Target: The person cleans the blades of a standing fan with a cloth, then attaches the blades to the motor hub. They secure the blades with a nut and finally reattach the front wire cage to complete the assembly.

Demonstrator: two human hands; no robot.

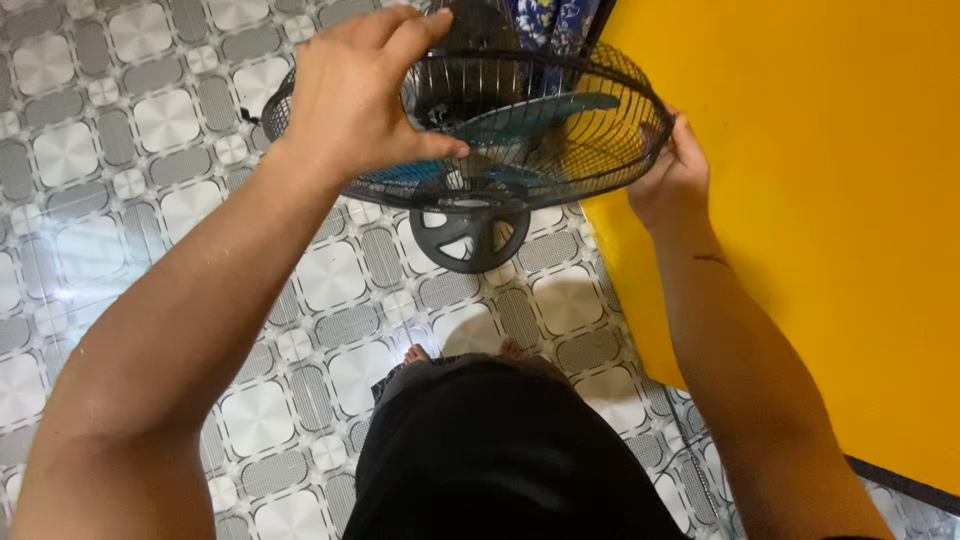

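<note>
A standing fan with a black wire cage (560, 120) and teal blades (530, 115) stands in front of me, seen from above. My left hand (355, 95) grips the cage's rim on its left side, thumb across the wires. On the right side of the rim, my right hand (672, 178) holds the cage, fingers curled around its edge. The round black fan base (468, 238) rests on the floor below the cage.
A patterned grey and white tiled floor (150, 200) spreads to the left. A bright yellow mat or surface (830, 200) covers the right side. My dark clothing (500, 460) and bare toes (415, 353) show at the bottom.
</note>
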